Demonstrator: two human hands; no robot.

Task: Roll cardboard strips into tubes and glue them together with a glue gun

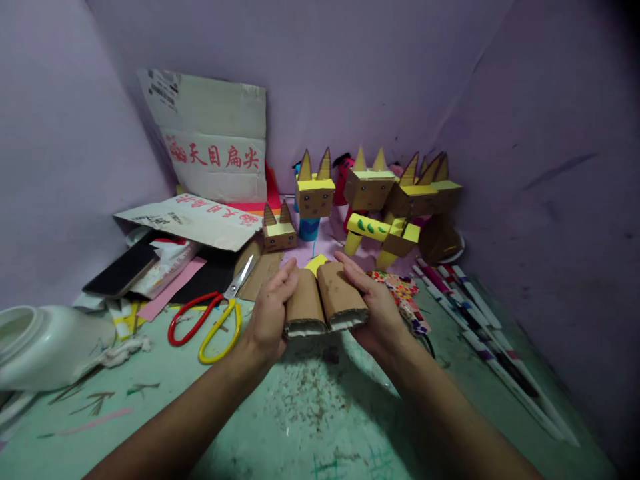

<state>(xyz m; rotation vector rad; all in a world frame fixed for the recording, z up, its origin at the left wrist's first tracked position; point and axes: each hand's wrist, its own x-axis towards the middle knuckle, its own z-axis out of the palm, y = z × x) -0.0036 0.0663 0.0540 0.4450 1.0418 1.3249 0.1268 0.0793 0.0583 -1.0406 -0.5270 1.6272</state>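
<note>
Two flattened brown cardboard tubes are held side by side above the table, their open ends toward me. My left hand (271,310) is closed on the left cardboard tube (303,300), fingers along its outer side. Around the right cardboard tube (341,293) my right hand (374,308) is closed in the same way. The tubes touch or nearly touch at their near ends. Left of my left hand lie scissors (220,303) with one red and one yellow handle, blades apart. A scrap of yellow paper (317,263) shows just behind the tubes.
Several cardboard animal figures with pointed ears, such as one with a blue body (315,200), stand against the wall. Marker pens (480,333) lie at the right. At the left are a white bottle (55,343), a black phone (120,268) and printed cardboard (215,133). Scraps litter the green table (250,427).
</note>
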